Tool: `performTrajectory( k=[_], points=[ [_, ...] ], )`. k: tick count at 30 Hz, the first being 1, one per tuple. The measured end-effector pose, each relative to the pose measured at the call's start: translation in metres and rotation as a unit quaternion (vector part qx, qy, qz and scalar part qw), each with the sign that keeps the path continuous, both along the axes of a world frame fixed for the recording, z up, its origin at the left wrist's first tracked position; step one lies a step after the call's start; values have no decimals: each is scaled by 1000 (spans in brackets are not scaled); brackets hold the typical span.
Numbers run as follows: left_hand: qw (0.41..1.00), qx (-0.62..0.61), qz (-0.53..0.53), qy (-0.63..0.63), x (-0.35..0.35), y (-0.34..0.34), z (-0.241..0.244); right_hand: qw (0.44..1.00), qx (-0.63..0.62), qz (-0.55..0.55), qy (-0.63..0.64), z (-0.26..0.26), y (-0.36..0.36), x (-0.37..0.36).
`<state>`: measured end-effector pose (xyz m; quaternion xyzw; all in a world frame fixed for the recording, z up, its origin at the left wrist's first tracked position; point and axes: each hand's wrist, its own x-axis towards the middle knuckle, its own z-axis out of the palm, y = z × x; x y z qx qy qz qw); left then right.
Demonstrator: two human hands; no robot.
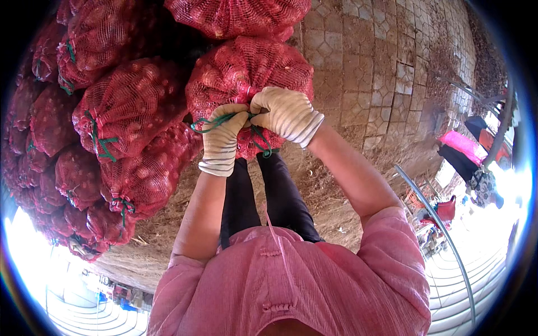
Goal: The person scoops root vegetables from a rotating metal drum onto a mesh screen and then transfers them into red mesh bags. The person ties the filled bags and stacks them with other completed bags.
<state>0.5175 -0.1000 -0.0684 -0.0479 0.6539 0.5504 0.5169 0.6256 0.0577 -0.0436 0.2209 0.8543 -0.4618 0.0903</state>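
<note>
A full red mesh sack (252, 63) stands before me, its bulbs, possibly garlic or onions, showing through the net. Both hands wear cream knitted work gloves with thin stripes. My left hand (225, 132) pinches a green cord (216, 122) at the gathered neck of the sack. Close beside it, my right hand (286, 113) has thumb and fingertips closed on the same cord. A green loop hangs below the fingers over the bunched mesh. The knot, if there is one, is hidden by the fingertips.
Many filled red mesh sacks (130, 109) with green ties are piled at the left; another sack (239, 14) lies beyond mine. Paving slabs (357, 80) with dirt extend to the right. A curved metal pipe (441, 227) and a person in pink and black (464, 151) are at the far right.
</note>
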Motion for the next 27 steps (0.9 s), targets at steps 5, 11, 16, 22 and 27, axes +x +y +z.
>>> performTrajectory(
  k=[5, 11, 16, 22, 27],
  points=[
    [1000, 6, -3, 19, 0, 1, 10, 989, 51, 136, -30, 22, 17, -11],
    [975, -11, -37, 217, 9, -12, 0, 927, 254, 273, -22, 26, 25, -8],
    [981, -82, -30, 171, -4, -28, -20, 942, 261, 210, -35, -5, 17, 2],
    [992, 52, 113, -23, -25, -21, 4, 977, 113, -26, 178, 17, -11, 4],
    [944, 89, 201, -246, -26, -13, 1, 882, -385, -272, 19, -15, -32, 5]
  ],
)
